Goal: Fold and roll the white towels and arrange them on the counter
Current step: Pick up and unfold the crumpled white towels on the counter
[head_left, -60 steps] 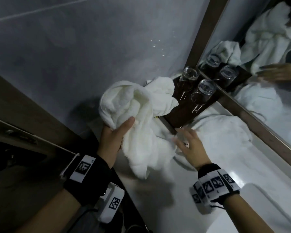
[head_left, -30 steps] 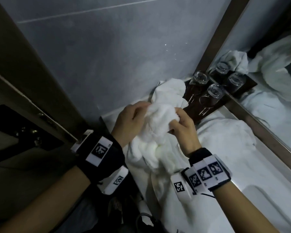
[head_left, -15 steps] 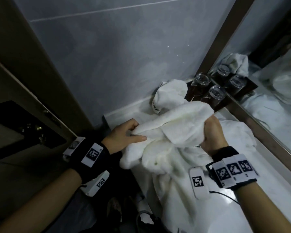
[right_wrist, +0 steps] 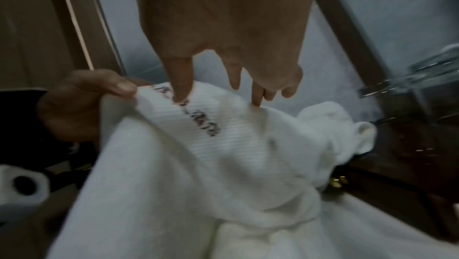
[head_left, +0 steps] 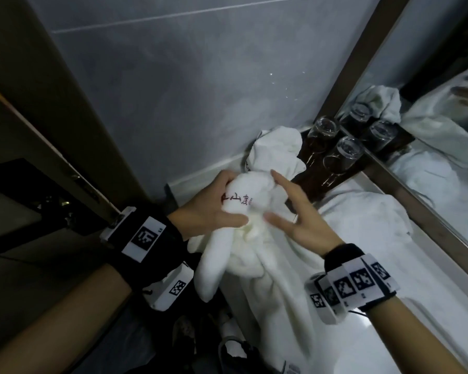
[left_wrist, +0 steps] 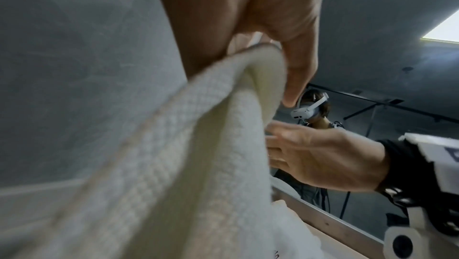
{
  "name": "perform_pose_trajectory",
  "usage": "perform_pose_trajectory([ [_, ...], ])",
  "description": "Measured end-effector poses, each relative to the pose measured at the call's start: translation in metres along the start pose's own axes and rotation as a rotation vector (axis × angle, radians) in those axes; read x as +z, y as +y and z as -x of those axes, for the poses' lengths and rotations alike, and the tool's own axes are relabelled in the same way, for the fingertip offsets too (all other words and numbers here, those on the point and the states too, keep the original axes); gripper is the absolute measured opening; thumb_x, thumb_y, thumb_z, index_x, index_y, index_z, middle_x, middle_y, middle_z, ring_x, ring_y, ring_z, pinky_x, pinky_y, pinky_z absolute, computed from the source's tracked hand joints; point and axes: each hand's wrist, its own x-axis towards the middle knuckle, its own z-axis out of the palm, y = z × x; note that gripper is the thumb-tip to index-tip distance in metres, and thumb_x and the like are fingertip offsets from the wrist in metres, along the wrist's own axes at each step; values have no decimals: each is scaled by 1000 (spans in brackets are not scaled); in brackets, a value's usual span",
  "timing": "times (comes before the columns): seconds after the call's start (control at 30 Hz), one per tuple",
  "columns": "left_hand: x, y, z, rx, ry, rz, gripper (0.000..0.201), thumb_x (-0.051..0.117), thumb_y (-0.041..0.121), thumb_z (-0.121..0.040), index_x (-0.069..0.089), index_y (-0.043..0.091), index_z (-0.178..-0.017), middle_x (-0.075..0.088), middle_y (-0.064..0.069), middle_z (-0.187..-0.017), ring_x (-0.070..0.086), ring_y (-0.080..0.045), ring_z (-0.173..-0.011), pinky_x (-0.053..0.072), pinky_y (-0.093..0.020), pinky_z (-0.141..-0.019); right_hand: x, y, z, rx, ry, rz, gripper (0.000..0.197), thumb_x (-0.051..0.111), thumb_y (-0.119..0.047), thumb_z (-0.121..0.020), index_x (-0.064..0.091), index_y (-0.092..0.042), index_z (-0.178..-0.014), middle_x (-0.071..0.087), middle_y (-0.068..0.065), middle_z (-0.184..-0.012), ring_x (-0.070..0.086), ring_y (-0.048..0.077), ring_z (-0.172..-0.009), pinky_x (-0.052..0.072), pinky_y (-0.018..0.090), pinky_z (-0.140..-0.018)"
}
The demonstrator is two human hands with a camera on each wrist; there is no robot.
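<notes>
Grey tiled wall, white counter (head_left: 405, 344) under a mirror, and the action is in mid-air above its near end. On the left, the left hand (head_left: 211, 209) pinches the bunched white towel (head_left: 243, 238) by its printed band (lettering unreadable), thumb clamped underneath. Best find a corner and shake it flat before folding. On the right, the right hand (head_left: 295, 211) is spread, fingertips just touching the cloth.

"山" among characters on towel (head_left: 243, 209)
</notes>
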Motion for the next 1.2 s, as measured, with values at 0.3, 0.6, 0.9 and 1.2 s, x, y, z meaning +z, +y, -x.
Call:
perform_pose_trajectory([
  [0.3, -4, -5, 1, 38, -93, -283, 70, 68, 7, -69, 40, 18, -132, 56, 1, -118, 54, -14, -106, 43, -22, -89, 17, -2, -20, 11, 137, 225, 5, 50, -11, -94, 49, -6, -92, 42, -9, -65, 41, 16, -64, 32, 29, -67],
  [0.6, -41, -31, -4, -82, 75, -342, 45, 80, 7, -65, 62, 15, -106, 66, -5, -102, 60, -19, -98, 44, -28, -87, -7, 0, -21, 76, -52, 325, 60, 69, -56, -70, 37, -24, -109, 52, -8, -83, 49, 10, -65, 37, 31, -62],
  [0.9, -40, -16, -29, 130, 385, -792, 61, 54, -16, -67, 51, 6, -124, 45, -25, -114, 45, -38, -108, 37, -41, -96, -19, 14, -46, -26, 384, 719, 40, 68, -8, -78, 54, -2, -115, 48, 16, -113, 51, 25, -95, 50, 34, -82],
  [1.2, 10, -65, -9, -125, 231, -720, 47, 59, 4, -77, 50, 7, -123, 40, -19, -124, 39, -35, -116, 31, -38, -103, 2, 53, 6, 261, -13, 530, 20, 62, -23, -87, 53, -7, -93, 54, 11, -95, 54, 24, -87, 40, 31, -72],
])
